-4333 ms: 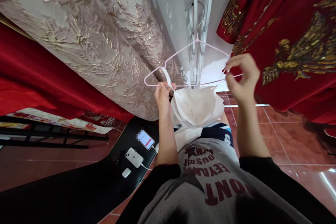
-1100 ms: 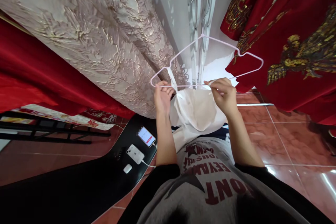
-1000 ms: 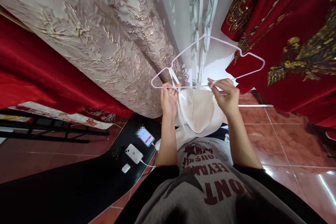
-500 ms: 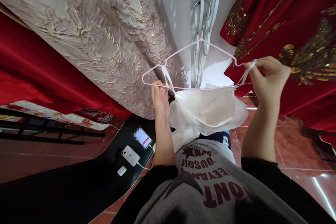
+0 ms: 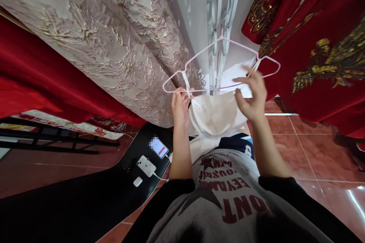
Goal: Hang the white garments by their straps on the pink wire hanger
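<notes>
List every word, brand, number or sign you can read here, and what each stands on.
Grey shirt: "O", "N", "T" in the biggest line; the other lettering is too distorted to quote surely.
White phone: an apple-shaped logo; no words readable.
Lit phone: screen text too small and blurred.
Dark shorts: a white character, partly folded, unclear.

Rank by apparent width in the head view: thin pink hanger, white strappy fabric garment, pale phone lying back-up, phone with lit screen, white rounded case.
1. Thin pink hanger
2. White strappy garment
3. Pale phone and lit-screen phone: too alike to rank
4. White rounded case
</notes>
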The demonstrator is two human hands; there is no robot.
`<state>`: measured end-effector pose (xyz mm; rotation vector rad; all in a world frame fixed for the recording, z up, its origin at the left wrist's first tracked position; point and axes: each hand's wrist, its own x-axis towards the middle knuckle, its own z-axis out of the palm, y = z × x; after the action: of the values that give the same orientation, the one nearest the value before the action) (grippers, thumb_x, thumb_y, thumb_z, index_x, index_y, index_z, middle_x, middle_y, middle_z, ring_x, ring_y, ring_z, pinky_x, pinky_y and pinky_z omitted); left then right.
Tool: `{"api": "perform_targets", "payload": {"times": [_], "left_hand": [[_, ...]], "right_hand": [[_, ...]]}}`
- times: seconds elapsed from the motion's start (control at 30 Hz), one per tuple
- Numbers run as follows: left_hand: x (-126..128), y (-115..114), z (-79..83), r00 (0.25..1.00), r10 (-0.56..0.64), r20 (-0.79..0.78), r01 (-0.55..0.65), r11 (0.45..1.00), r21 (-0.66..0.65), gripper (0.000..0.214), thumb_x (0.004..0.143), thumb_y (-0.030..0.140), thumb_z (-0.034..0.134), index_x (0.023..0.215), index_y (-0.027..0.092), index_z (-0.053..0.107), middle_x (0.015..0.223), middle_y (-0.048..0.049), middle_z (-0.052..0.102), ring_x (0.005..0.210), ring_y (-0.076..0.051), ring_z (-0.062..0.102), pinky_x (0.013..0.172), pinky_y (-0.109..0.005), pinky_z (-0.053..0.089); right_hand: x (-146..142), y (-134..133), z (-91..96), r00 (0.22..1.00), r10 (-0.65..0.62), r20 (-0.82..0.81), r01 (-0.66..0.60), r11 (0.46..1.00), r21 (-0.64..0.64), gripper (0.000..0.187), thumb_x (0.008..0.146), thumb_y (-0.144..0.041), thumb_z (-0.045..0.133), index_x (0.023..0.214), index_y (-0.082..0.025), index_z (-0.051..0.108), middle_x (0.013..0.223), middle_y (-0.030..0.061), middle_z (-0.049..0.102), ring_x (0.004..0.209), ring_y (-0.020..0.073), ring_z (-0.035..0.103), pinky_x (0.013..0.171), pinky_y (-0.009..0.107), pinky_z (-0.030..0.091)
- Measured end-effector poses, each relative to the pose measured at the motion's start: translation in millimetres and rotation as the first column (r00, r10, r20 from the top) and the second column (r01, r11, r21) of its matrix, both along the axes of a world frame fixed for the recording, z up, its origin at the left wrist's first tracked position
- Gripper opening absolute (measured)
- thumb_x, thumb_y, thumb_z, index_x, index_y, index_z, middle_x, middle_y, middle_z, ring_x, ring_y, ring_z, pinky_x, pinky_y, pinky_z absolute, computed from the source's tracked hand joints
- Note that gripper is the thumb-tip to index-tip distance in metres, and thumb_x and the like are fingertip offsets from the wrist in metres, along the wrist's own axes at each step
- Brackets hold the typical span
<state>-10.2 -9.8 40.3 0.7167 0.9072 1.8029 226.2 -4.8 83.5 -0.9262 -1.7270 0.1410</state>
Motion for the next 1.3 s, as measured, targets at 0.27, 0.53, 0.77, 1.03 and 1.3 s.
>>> {"api": "perform_targets", "payload": {"times": [0.27, 0.53, 0.77, 1.03, 1.3], "left_hand": [[-3.4, -29.4, 7.5, 0.932, -0.069, -0.355, 0.031, 0.993, -0.111, 0.037, 0.094, 0.055, 0.071, 0.089, 0.018, 0.074, 0.077, -0.0056, 0.077, 0.075, -0.017, 0.072, 0.080, -0.030, 0.056], [-46.9, -81.1, 76.0, 0.697, -0.241, -0.676, 0.163, 0.970, -0.178, 0.041, 0.102, 0.056, 0.061, 0.105, 0.021, 0.083, 0.103, -0.0092, 0.082, 0.103, -0.025, 0.075, 0.101, -0.039, 0.055], [-30.2, -47.8, 83.8, 0.905, -0.333, -0.264, 0.347, 0.938, 0.009, 0.031, 0.093, 0.051, 0.074, 0.097, 0.021, 0.078, 0.085, -0.0065, 0.069, 0.083, -0.019, 0.067, 0.076, -0.030, 0.056], [-52.1, -21.4, 74.1, 0.971, 0.165, 0.172, -0.197, 0.962, 0.190, 0.017, 0.100, 0.033, 0.058, 0.108, 0.027, 0.072, 0.116, -0.0043, 0.072, 0.102, -0.015, 0.068, 0.078, -0.023, 0.055], [-9.1, -20.2, 34.8, 0.999, 0.020, 0.041, -0.019, 0.999, -0.028, 0.018, 0.088, 0.035, 0.072, 0.099, 0.022, 0.071, 0.122, -0.0107, 0.075, 0.114, -0.022, 0.070, 0.091, -0.030, 0.056]], "right_hand": [[1.2, 6.6, -16.0, 0.984, 0.044, 0.172, -0.007, 0.978, -0.209, 0.024, 0.095, -0.028, 0.063, 0.117, -0.027, 0.074, 0.111, 0.0052, 0.079, 0.106, 0.0280, 0.070, 0.106, 0.051, 0.045], [-10.1, -10.0, -2.1, 0.992, 0.037, 0.122, -0.011, 0.978, -0.209, 0.018, 0.097, -0.028, 0.060, 0.104, -0.030, 0.077, 0.092, 0.0007, 0.075, 0.091, 0.0234, 0.065, 0.099, 0.045, 0.041], [-15.9, -9.0, -8.0, 0.997, 0.008, 0.080, 0.009, 0.978, -0.208, 0.018, 0.097, -0.029, 0.060, 0.100, -0.030, 0.078, 0.089, 0.0005, 0.073, 0.090, 0.0231, 0.063, 0.099, 0.046, 0.041], [-9.7, -12.4, -4.9, 0.996, 0.030, 0.083, -0.011, 0.976, -0.218, 0.018, 0.097, -0.026, 0.061, 0.100, -0.029, 0.078, 0.094, 0.0009, 0.078, 0.093, 0.0232, 0.067, 0.100, 0.046, 0.043], [-39.6, -23.9, -15.9, 0.984, 0.167, 0.058, -0.151, 0.964, -0.220, 0.016, 0.098, -0.024, 0.063, 0.105, -0.030, 0.076, 0.128, 0.0040, 0.077, 0.119, 0.0263, 0.070, 0.109, 0.053, 0.048]]}}
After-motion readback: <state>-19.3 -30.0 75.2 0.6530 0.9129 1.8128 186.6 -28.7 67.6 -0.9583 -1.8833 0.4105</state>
